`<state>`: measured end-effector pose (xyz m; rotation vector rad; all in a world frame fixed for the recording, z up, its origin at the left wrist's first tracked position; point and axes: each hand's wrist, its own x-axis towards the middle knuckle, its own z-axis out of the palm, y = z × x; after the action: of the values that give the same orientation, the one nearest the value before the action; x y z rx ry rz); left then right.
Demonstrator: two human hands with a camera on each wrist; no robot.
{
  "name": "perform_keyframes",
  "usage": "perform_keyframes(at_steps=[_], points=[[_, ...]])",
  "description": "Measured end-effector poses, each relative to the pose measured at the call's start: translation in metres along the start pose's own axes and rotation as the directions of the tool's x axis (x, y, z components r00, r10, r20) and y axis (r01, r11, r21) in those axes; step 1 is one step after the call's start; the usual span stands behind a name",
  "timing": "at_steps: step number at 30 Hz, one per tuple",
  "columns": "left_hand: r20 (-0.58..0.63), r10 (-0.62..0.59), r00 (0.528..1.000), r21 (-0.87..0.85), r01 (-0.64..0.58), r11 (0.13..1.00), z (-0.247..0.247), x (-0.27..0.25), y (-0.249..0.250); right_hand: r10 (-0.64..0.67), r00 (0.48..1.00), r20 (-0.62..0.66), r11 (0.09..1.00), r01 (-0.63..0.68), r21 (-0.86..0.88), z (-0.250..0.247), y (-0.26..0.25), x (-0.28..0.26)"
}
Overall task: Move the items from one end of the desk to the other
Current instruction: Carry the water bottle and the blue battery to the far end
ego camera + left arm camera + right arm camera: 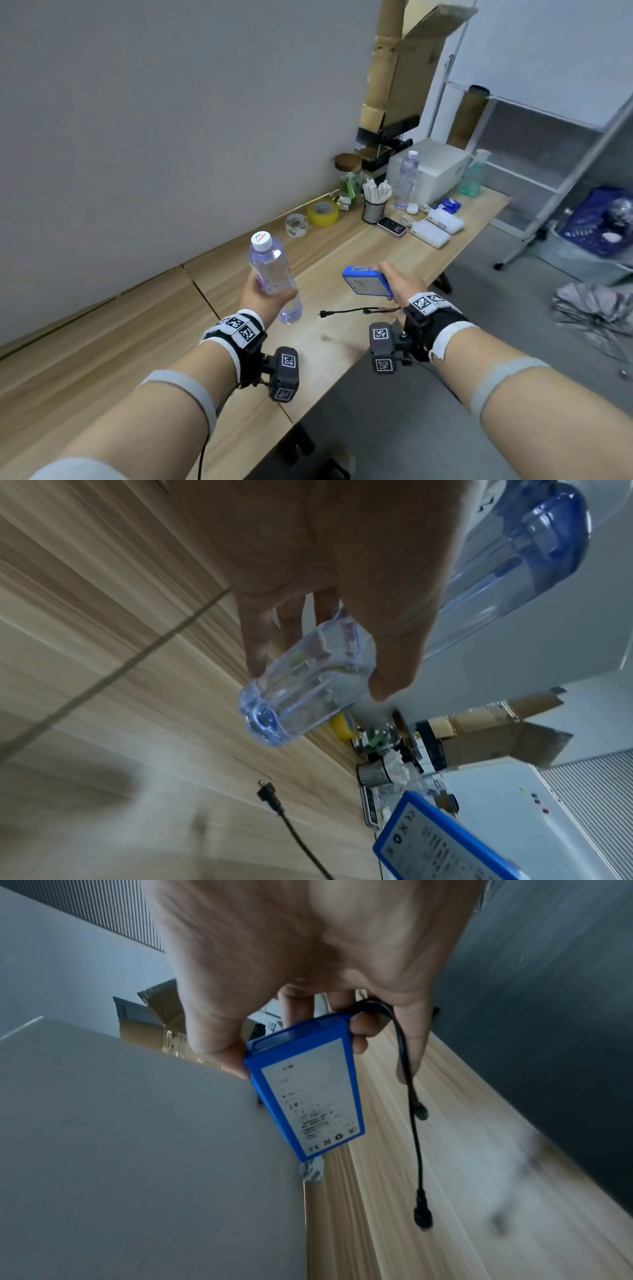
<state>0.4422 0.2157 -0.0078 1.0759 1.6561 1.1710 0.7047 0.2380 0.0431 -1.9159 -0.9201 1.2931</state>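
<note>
Head view: I log my left hand wrapped round a water bottle, tilted, held above the counter; right hand clasping a blue battery pack, its cable trailing. Remaining items sit clustered at the counter's far end.
Left wrist view: bottle gripped mid-body by curled fingers; slippery, could slide out.
Right wrist view: pack pinched at one end only; dangling cable may snag the counter edge, I judge.

Tilted clear bottle, blue battery pack aloft
</note>
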Motion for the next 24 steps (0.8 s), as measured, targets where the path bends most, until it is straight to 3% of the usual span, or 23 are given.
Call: perform_keyframes(at_steps=[2, 7, 11, 16, 24], points=[[0.011, -0.002, 1.0, -0.005, 0.002, 1.0, 0.026, 0.025, 0.003, 0.003, 1.0, -0.029, 0.998, -0.002, 0.058, -0.009, -0.01, 0.027], [0.017, -0.03, 0.999, -0.022, 0.03, 0.999, 0.09, 0.101, 0.001, -0.091, 0.995, -0.048, 0.993, 0.087, -0.076, -0.023, -0.042, 0.11], [-0.015, -0.074, 0.997, -0.001, 0.074, 0.997, 0.127, 0.153, -0.002, -0.09, 0.996, -0.003, 0.981, 0.088, -0.174, -0.028, -0.071, 0.171], [-0.078, -0.154, 0.985, 0.037, 0.158, 0.987, 0.152, 0.192, 0.002, -0.093, 0.996, 0.013, 0.993, 0.094, -0.066, -0.026, -0.106, 0.235], [-0.2, -0.199, 0.959, 0.048, 0.212, 0.976, 0.175, 0.244, 0.027, -0.244, 0.961, 0.128, 0.969, 0.247, -0.015, 0.0, -0.189, 0.313]])
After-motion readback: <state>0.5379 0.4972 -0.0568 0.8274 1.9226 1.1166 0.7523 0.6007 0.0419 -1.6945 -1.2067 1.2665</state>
